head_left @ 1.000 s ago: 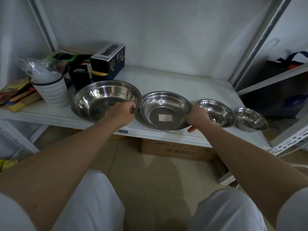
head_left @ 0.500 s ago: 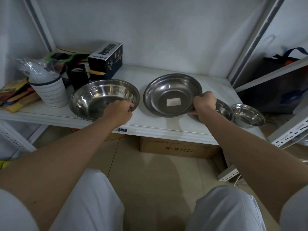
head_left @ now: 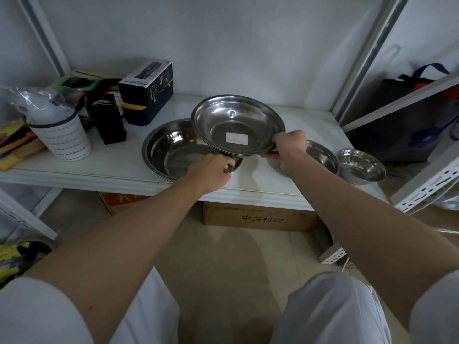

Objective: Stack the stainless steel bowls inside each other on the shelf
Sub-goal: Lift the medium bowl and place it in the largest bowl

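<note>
Four stainless steel bowls are on or over the white shelf (head_left: pixel 119 167). The largest bowl (head_left: pixel 171 151) rests on the shelf, and my left hand (head_left: pixel 211 173) grips its near rim. My right hand (head_left: pixel 289 147) holds the second bowl (head_left: pixel 236 120), which has a white sticker inside, by its right rim. This bowl is lifted and tilted, overlapping the right edge of the largest bowl. A smaller bowl (head_left: pixel 323 157) sits behind my right wrist, partly hidden. The smallest bowl (head_left: pixel 361 166) stands at the shelf's right end.
A white perforated cup (head_left: pixel 63 139) with a plastic bag, a black canister (head_left: pixel 108 120) and a dark spray-bottle box (head_left: pixel 146 91) stand at the left and back. Shelf uprights (head_left: pixel 367 58) frame the right side. Cardboard boxes (head_left: pixel 258 218) lie under the shelf.
My right hand lifted the sticker bowl off the shelf and carried it left, over the edge of the largest bowl. My left hand stayed on the largest bowl's rim.
</note>
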`<act>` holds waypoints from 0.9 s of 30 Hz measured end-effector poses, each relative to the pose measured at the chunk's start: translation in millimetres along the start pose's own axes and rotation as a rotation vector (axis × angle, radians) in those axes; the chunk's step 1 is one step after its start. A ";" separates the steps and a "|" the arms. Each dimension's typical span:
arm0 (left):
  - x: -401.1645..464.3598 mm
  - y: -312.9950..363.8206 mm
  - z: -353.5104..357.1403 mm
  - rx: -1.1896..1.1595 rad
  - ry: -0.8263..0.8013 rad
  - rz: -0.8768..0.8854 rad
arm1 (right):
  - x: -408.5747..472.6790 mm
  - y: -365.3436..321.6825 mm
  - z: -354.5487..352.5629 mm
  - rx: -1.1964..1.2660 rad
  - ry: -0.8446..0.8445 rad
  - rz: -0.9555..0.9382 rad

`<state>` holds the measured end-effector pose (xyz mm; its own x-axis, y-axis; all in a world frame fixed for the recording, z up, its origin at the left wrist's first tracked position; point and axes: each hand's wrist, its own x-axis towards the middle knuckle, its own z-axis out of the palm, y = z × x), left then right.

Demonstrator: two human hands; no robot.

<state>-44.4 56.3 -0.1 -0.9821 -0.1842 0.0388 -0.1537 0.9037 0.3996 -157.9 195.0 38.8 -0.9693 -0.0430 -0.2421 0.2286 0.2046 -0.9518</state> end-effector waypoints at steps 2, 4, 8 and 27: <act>0.2 8.8 2.8 -0.090 -0.055 0.006 | 0.1 -1.0 -0.5 0.028 -0.003 0.015; 0.8 7.1 -1.1 -0.241 -0.109 -0.031 | 1.7 -1.2 -0.4 0.058 -0.011 0.017; 4.2 -28.5 -24.0 -0.249 -0.038 -0.227 | 5.5 -0.8 8.6 0.094 -0.044 0.021; 0.0 -97.7 -46.7 -0.248 0.265 -0.634 | -6.6 0.2 61.6 -0.617 -0.164 -0.145</act>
<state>-24.3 -50.0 3.7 -0.6486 -0.7587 -0.0611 -0.6243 0.4843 0.6130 -145.9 135.1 28.6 -0.9490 -0.2506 -0.1914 -0.0443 0.7068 -0.7060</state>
